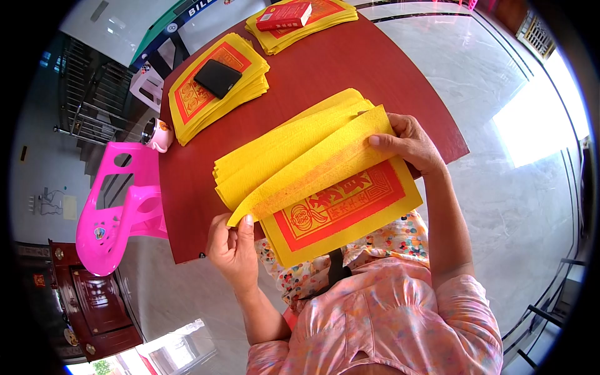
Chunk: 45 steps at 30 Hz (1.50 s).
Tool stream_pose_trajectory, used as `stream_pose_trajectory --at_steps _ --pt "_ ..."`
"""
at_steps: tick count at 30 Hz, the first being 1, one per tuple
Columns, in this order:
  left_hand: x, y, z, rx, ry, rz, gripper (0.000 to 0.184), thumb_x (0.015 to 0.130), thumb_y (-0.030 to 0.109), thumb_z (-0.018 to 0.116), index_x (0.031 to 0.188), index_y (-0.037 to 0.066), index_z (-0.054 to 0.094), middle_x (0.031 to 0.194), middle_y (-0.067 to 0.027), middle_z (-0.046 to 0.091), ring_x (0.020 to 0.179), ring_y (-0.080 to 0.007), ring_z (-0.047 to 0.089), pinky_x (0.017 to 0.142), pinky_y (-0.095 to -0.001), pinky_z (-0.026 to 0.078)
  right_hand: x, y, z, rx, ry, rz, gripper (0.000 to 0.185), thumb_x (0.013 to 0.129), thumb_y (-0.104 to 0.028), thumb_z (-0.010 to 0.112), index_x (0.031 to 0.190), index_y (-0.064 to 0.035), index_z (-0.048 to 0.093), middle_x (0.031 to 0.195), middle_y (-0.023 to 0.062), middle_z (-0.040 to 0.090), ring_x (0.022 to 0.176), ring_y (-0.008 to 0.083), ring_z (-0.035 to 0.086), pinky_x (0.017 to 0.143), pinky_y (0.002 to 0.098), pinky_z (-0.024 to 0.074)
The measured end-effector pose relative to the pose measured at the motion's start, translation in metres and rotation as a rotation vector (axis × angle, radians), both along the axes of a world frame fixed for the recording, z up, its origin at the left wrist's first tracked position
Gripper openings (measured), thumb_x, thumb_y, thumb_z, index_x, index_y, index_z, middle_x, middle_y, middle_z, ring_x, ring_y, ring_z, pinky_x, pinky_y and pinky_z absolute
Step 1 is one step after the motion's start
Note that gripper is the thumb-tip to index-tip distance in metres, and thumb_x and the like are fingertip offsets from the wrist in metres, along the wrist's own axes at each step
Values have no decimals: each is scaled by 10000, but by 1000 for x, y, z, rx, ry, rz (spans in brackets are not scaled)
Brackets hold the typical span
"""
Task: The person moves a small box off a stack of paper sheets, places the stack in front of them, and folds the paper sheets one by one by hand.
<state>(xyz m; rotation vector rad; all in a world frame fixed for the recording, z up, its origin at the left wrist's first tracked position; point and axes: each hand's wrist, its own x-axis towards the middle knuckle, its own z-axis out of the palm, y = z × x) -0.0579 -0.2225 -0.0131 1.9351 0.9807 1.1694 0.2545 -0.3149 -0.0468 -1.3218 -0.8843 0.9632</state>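
Observation:
A yellow paper sheet (312, 172) is lifted and curled back over a stack of like sheets. My left hand (232, 247) pinches its lower left corner between thumb and fingers. My right hand (412, 142) grips its other end, thumb on top and fingers behind. Below the curl lies a printed sheet (350, 209) with a red panel and gold characters, partly covered by the fold. More yellow sheets (281, 137) lie folded back behind, their plain sides up. The stack overhangs the near table edge, above my lap.
On the red-brown table (350, 65), a black phone (217, 78) rests on one stack of printed yellow paper (187, 122). A red book (284, 16) lies on another stack (340, 15). A pink mug (159, 135) stands at the left edge, near a pink plastic chair (119, 206).

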Motion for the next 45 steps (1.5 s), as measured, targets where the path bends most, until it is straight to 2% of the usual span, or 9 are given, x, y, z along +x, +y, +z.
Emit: stream_pose_trajectory --at_steps 4,7,8,11,12,14,17,24,45 --pt "6 -2 1 24 -265 -12 211 838 -76 624 1042 -43 577 970 -74 544 685 -75 495 572 -202 417 -3 0 2 38 68 -14 417 830 -322 718 1077 7 653 928 117 702 759 128 682 719 284 554" --pt "3 -4 2 115 -302 -49 282 818 -99 620 1088 -49 552 997 -91 541 690 -93 519 585 -209 438 -2 0 0 18 27 -39 362 878 -297 665 1086 0 653 916 101 699 757 120 674 709 277 552" --pt "-3 -4 3 129 -195 -84 256 800 -80 649 1045 -43 583 1003 -100 562 719 -94 545 601 -210 450 -1 0 -1 -1 4 -47 342 899 -285 641 1091 -3 652 907 92 696 756 118 668 708 272 549" --pt "-3 -8 14 185 281 -333 273 727 -4 740 979 -13 637 1007 -139 599 819 -223 617 703 -292 507 0 1 -2 -4 -34 -49 349 924 -288 604 1121 -3 641 891 70 686 757 105 650 717 254 540" --pt "1 -7 12 185 281 -332 273 727 -4 740 979 -13 637 1007 -139 599 819 -223 617 703 -292 507 0 2 -2 -4 -34 -49 349 924 -288 604 1121 -3 641 891 70 686 757 105 650 717 254 540" --pt "8 -5 8 300 536 -545 436 683 82 780 1088 27 629 1072 -142 589 978 -286 584 855 -358 486 1 2 -2 -15 -19 -42 377 932 -276 591 1218 -30 594 966 84 673 842 112 639 777 257 527" --pt "13 -11 9 247 635 -624 535 651 198 805 1132 48 626 1141 -159 563 1130 -360 499 967 -441 415 -4 3 0 82 -29 -104 451 928 -272 597 1325 -74 516 1079 118 650 945 144 631 840 289 516" --pt "19 -19 12 238 804 -636 744 587 259 824 1276 153 565 1274 -155 469 1226 -361 410 1040 -461 342 -2 5 -4 68 -52 -125 522 911 -278 620 1375 -95 464 1184 146 616 1032 183 619 897 316 500" --pt "17 -15 10 242 777 -648 635 639 200 769 1243 115 592 1262 -165 477 1205 -359 417 1042 -459 336 -2 4 -4 43 -17 -101 514 916 -278 609 1363 -65 471 1164 154 620 1005 182 630 873 319 518"
